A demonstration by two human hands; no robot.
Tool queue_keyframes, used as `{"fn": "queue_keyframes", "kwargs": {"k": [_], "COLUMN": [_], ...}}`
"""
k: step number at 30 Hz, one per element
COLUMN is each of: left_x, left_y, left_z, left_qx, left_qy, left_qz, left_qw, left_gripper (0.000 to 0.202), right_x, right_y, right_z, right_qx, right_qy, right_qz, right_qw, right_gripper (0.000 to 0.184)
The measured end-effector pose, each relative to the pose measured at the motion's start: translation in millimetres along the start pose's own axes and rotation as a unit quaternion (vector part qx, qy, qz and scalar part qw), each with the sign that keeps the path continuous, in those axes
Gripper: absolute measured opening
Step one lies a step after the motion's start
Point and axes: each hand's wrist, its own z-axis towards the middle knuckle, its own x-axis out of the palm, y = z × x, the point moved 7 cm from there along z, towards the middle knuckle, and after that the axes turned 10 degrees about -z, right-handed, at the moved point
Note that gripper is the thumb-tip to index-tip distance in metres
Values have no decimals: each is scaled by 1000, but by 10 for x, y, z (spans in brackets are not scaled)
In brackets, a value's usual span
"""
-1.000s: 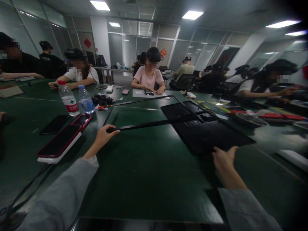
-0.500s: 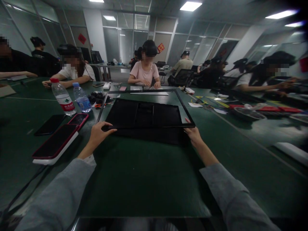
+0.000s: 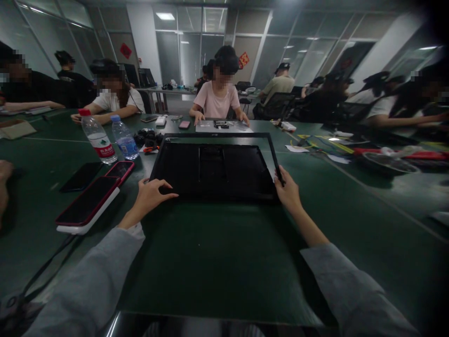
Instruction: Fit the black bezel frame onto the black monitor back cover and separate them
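Observation:
A thin black rectangular frame (image 3: 217,135) lies over a black back panel (image 3: 213,168) on the green table (image 3: 217,252). My left hand (image 3: 149,196) grips the frame's near left corner, thumb on top and fingers curled. My right hand (image 3: 288,189) pinches the frame's near right corner, fingers closed on its edge. Both arms wear grey sleeves.
Two water bottles (image 3: 100,142) stand at the left, with red-cased phones (image 3: 87,203) and a black phone (image 3: 81,176) nearby. Small black parts (image 3: 149,139) lie behind the frame. Cables and tools (image 3: 351,147) cover the right. Several people sit around the table; one in pink (image 3: 218,100) faces me.
The frame, lifted and skewed a second ago, now sits squared over the back panel. My right hand moved from the panel's edge to the frame's right corner.

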Motion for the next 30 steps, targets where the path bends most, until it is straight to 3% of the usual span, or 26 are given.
{"fn": "queue_keyframes", "kwargs": {"k": [10, 17, 20, 22, 25, 27, 30], "left_x": [87, 92, 20, -78, -173, -144, -40], "left_y": [85, 102, 112, 170, 373, 561, 770], "left_z": [5, 15, 59, 83, 83, 96, 129], "left_qx": [13, 14, 14, 4, -39, -85, -135], "left_qy": [78, 87, 20, -75, -195, -207, -161], "left_qz": [-6, -21, -20, -18, -36, -65, -108], "left_qw": [997, 996, 1000, 997, 979, 972, 972], "left_gripper": [40, 34, 30, 27, 46, 53, 55], "right_x": [123, 167, 171, 169, 168, 169, 167], "right_y": [-64, -109, -89, -93, -126, -163, -210], "right_z": [-92, -75, -77, -81, -86, -83, -71], "right_qx": [-6, -12, -14, -11, -3, 8, 22], "right_qy": [9, 18, 24, 25, 22, 19, 14], "right_qz": [-63, -58, -47, -40, -38, -40, -37], "right_qw": [998, 998, 998, 999, 999, 999, 999], "right_gripper": [65, 63, 61, 60, 59, 59, 61]}}
